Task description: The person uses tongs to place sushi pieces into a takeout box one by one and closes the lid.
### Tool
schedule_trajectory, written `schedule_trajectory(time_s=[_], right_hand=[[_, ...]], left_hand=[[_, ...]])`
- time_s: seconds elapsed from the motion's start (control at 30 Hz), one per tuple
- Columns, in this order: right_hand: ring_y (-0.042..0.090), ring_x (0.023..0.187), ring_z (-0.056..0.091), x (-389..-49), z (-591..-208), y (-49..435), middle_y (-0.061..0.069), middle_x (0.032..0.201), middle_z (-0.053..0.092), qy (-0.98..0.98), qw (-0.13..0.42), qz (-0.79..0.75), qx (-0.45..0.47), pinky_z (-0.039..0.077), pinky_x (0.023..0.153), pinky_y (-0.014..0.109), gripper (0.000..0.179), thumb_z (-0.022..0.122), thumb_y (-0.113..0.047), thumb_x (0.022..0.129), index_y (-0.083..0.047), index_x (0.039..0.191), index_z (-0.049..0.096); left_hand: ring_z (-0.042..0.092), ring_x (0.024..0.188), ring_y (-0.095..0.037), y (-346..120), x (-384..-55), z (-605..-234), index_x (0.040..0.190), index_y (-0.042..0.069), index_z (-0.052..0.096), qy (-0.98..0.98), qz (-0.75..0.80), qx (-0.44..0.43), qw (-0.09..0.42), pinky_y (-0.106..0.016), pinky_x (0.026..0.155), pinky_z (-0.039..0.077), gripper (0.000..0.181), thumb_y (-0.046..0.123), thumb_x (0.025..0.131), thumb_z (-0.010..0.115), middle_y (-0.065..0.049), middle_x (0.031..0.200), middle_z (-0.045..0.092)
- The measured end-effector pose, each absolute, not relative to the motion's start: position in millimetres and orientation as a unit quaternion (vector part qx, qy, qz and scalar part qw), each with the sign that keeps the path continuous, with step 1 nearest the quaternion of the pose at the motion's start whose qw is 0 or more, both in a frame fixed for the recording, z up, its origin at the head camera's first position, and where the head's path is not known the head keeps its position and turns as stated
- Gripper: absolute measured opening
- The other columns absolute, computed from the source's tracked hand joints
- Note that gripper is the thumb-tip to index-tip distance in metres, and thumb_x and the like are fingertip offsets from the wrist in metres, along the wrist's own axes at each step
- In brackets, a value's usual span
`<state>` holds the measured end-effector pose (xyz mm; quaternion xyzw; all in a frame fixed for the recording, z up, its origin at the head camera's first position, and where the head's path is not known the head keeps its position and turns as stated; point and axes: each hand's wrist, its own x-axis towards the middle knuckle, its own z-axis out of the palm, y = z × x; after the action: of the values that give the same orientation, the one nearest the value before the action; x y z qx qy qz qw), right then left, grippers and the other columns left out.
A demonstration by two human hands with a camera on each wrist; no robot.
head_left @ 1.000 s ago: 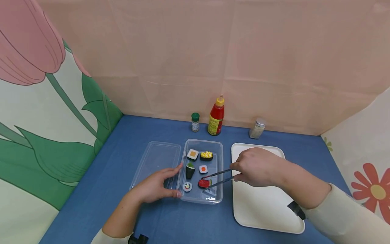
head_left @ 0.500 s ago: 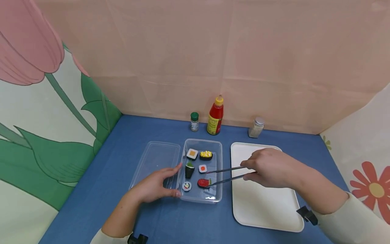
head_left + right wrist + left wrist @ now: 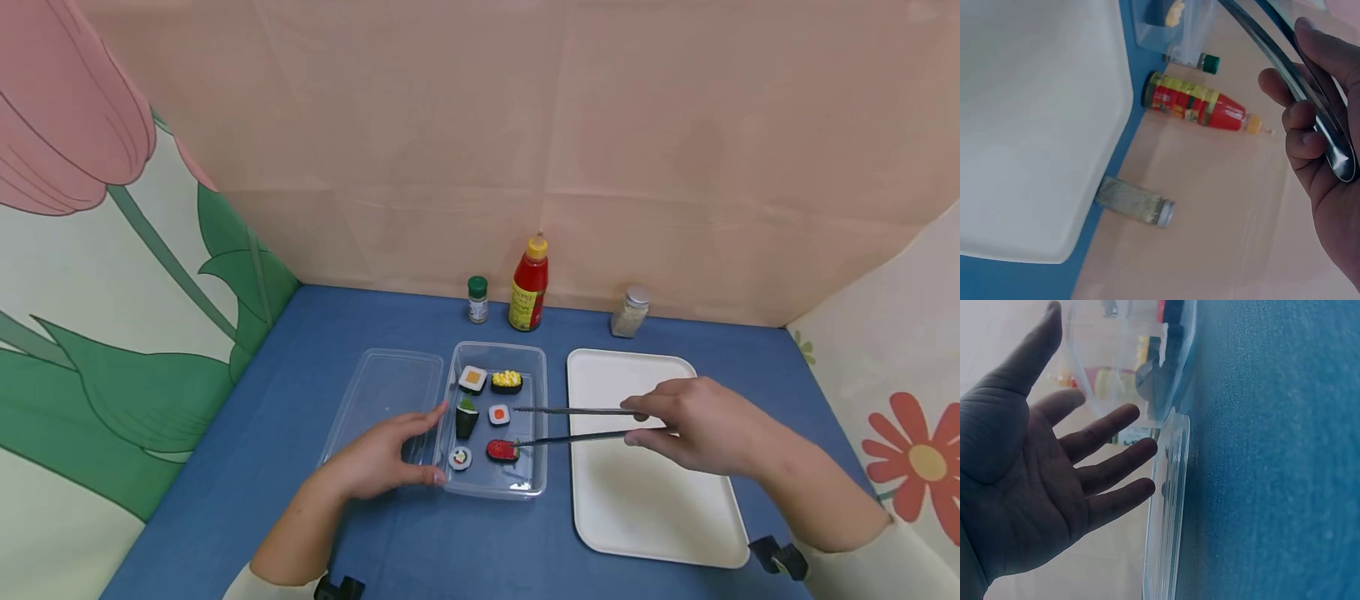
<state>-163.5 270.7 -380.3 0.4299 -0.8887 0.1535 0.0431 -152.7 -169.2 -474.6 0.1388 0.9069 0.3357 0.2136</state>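
Observation:
A clear plastic container [image 3: 537,421] on the blue table holds several toy sushi pieces. My right hand [image 3: 693,425] grips metal tongs [image 3: 573,423] over the white tray [image 3: 637,508]; the tong tips reach into the container, the lower one touching a red-topped sushi piece [image 3: 502,451]. In the right wrist view my fingers [image 3: 1310,134] curl round the tongs [image 3: 1297,81]. My left hand [image 3: 382,457] rests with straight fingers against the container's left front corner [image 3: 1166,394], partly on the clear lid [image 3: 378,400]; its palm [image 3: 1016,506] is open.
A small green-capped jar [image 3: 476,300], a red sauce bottle [image 3: 528,286] and a silver-capped shaker [image 3: 628,312] stand along the back wall. Paper walls with flower prints enclose the blue table [image 3: 315,333].
My right hand has drawn back to the right over the tray, and the tongs now lie nearly level with their tips spread wider. The left hand and the container have not moved.

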Motion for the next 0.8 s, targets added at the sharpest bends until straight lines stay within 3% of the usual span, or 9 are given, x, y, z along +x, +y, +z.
schedule_trajectory(time_s=[0.3, 0.63, 0.8], right_hand=[[-0.009, 0.065, 0.044, -150.9, -407.1, 291.1, -0.017, 0.085, 0.067, -0.872, 0.143, 0.197, 0.424, 0.038, 0.058, 0.011, 0.034, 0.089, -0.027, 0.083, -0.013, 0.112, 0.079], [-0.010, 0.063, 0.039, -133.1, -433.5, 314.8, -0.026, 0.076, 0.049, -0.876, 0.170, 0.231, 0.388, 0.032, 0.055, 0.007, 0.036, 0.087, -0.033, 0.086, -0.013, 0.114, 0.078], [-0.009, 0.061, 0.037, -126.4, -441.5, 322.0, -0.026, 0.073, 0.044, -0.878, 0.183, 0.236, 0.373, 0.031, 0.055, 0.007, 0.039, 0.091, -0.024, 0.079, -0.013, 0.114, 0.078]], left_hand=[[0.039, 0.147, -0.042, -169.2, -153.3, -476.2, 0.163, 0.039, 0.033, 0.907, 0.337, 0.129, 0.219, -0.065, 0.114, 0.035, 0.102, 0.052, 0.078, 0.088, -0.014, 0.160, 0.043], [0.039, 0.146, -0.043, -168.2, -154.6, -478.0, 0.163, 0.036, 0.034, 0.905, 0.339, 0.135, 0.220, -0.065, 0.114, 0.034, 0.102, 0.052, 0.078, 0.088, -0.016, 0.159, 0.044], [0.039, 0.146, -0.044, -168.7, -154.5, -475.7, 0.163, 0.036, 0.034, 0.905, 0.337, 0.133, 0.223, -0.066, 0.113, 0.034, 0.102, 0.054, 0.078, 0.088, -0.016, 0.159, 0.044]])
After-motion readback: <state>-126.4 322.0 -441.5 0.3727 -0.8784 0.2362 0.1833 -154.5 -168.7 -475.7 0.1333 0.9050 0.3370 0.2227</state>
